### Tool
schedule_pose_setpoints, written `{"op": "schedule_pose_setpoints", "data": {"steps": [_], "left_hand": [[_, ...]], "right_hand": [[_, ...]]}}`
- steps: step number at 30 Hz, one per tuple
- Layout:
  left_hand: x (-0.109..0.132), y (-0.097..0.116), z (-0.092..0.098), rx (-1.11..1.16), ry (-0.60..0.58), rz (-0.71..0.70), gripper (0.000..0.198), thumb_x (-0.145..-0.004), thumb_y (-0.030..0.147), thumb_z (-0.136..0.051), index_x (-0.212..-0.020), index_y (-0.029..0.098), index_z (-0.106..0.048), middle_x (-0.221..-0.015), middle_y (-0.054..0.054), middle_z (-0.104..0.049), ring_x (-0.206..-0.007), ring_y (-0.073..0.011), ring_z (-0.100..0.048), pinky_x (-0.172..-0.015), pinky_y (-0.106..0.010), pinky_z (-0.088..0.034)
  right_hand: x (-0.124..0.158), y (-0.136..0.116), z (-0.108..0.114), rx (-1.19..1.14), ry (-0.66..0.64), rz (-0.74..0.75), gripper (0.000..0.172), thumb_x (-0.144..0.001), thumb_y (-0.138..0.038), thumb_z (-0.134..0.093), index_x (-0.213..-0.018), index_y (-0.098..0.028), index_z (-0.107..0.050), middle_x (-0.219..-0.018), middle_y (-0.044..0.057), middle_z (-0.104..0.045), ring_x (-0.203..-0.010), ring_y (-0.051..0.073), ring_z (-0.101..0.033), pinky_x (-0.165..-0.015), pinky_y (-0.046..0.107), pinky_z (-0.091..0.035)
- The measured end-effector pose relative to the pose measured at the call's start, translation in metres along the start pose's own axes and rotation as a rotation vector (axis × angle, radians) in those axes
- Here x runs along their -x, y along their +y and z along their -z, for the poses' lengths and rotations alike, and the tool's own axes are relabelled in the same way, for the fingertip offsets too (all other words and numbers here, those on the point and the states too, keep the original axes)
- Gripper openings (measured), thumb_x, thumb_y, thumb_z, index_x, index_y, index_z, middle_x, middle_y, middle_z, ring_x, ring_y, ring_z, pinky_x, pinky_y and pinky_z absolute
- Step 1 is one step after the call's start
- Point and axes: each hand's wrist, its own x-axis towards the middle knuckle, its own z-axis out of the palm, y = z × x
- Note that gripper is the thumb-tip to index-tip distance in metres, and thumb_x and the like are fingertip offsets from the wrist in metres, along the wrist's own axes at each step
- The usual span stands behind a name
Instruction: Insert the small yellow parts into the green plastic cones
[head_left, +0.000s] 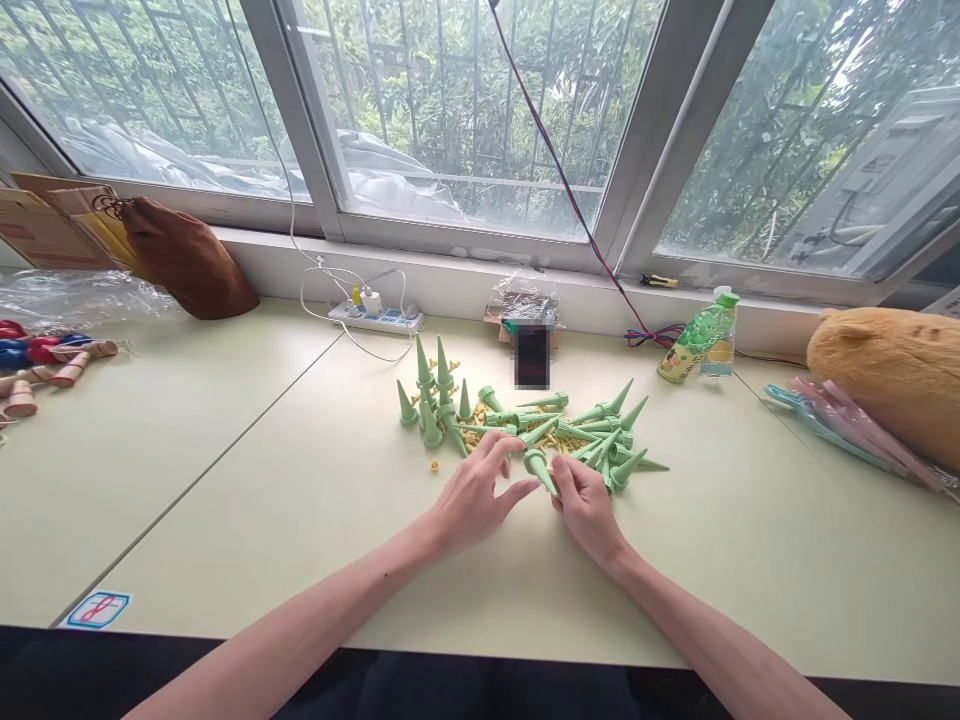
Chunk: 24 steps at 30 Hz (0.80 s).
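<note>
My right hand (589,508) is closed on a green plastic watering spike (536,465), gripping it by its narrow end with the wide collar up and to the left. My left hand (476,490) is open, thumb and fingers apart, just left of that spike. Its fingertips are at the near edge of a heap of loose green spikes (592,430); whether they touch one I cannot tell. Small yellow plastic pieces (472,415) lie among the spikes. Several spikes (431,430) stand upright to the left, points up, some with yellow pieces beside them. One yellow piece (435,466) lies apart.
Behind the heap are a power strip (379,318) with white cables and a plastic-wrapped package (521,305). A green-capped bottle (697,335) leans at the back right, near a plush toy (892,370). Wooden toys (45,365) and a brown bag (187,260) lie left.
</note>
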Motion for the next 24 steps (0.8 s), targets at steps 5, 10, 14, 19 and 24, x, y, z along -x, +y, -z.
{"op": "schedule_pose_setpoints", "data": {"steps": [5,10,14,19,24], "left_hand": [[-0.0030,0.0058,0.0036,0.217,-0.128,0.161,0.033,-0.095,0.046,-0.052,-0.085,0.016,-0.060,-0.082,-0.003,-0.061,-0.072,-0.0138,-0.059,-0.057,-0.022,-0.048],[-0.0034,0.0092,0.0043,0.415,-0.260,0.337,0.046,-0.094,0.055,-0.048,-0.072,0.015,-0.053,-0.064,0.001,-0.054,-0.054,-0.0101,-0.053,-0.046,-0.020,-0.041],[-0.0030,0.0106,0.0044,0.440,-0.250,0.356,0.045,-0.089,0.056,-0.055,-0.071,0.016,-0.051,-0.065,0.002,-0.051,-0.055,-0.0105,-0.053,-0.043,-0.019,-0.038],[-0.0019,0.0094,0.0022,0.346,-0.182,0.242,0.037,-0.088,0.049,-0.062,-0.074,0.016,-0.053,-0.070,0.002,-0.051,-0.063,-0.0111,-0.053,-0.050,-0.020,-0.044],[0.0011,0.0016,-0.0031,0.229,-0.120,0.060,0.029,-0.086,0.040,-0.069,-0.076,0.016,-0.055,-0.079,0.000,-0.052,-0.066,-0.0100,-0.055,-0.054,-0.020,-0.047]], "right_hand": [[-0.0009,-0.0006,0.0034,0.053,0.004,0.072,0.045,-0.098,-0.056,-0.045,-0.071,-0.021,-0.050,-0.054,-0.005,-0.036,-0.048,0.012,-0.031,-0.047,0.026,-0.028],[-0.0010,-0.0016,0.0048,0.125,-0.074,0.138,0.042,-0.099,-0.052,-0.045,-0.072,-0.020,-0.051,-0.054,-0.006,-0.035,-0.049,0.011,-0.030,-0.048,0.026,-0.026],[-0.0012,-0.0026,0.0052,0.132,-0.092,0.146,0.043,-0.098,-0.053,-0.045,-0.071,-0.020,-0.051,-0.054,-0.005,-0.036,-0.050,0.012,-0.029,-0.048,0.026,-0.026],[-0.0002,-0.0039,0.0034,0.064,-0.083,0.100,0.047,-0.096,-0.056,-0.047,-0.067,-0.020,-0.048,-0.053,-0.005,-0.036,-0.048,0.011,-0.030,-0.046,0.026,-0.025],[0.0001,-0.0084,-0.0013,-0.179,-0.131,-0.083,0.053,-0.093,-0.062,-0.050,-0.061,-0.021,-0.037,-0.051,-0.008,-0.025,-0.042,0.007,-0.020,-0.039,0.023,-0.019]]}}
